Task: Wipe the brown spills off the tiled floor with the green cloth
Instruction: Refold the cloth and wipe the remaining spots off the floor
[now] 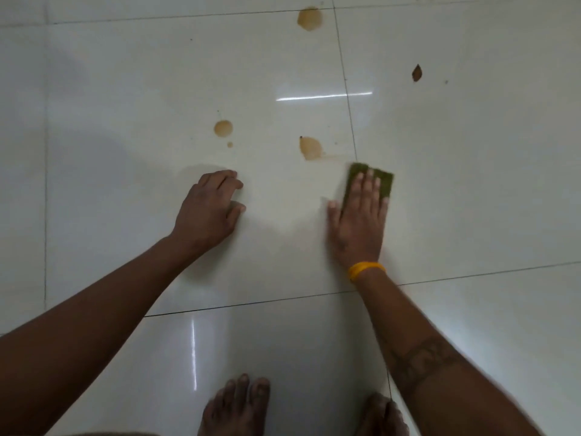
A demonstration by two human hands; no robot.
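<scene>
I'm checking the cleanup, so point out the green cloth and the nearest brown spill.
green cloth [385, 184], head view, bare corner beyond the fingertips.
nearest brown spill [310, 148], head view, centre of the stain.

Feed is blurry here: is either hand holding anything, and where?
The right hand presses flat on the near part of the cloth, pinning it to the floor. The left hand holds nothing.

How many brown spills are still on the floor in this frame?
5: top spill; dark spot upper right; round spill with droplet below; smeared spill beside the cloth. More may hide under the right hand.
</scene>
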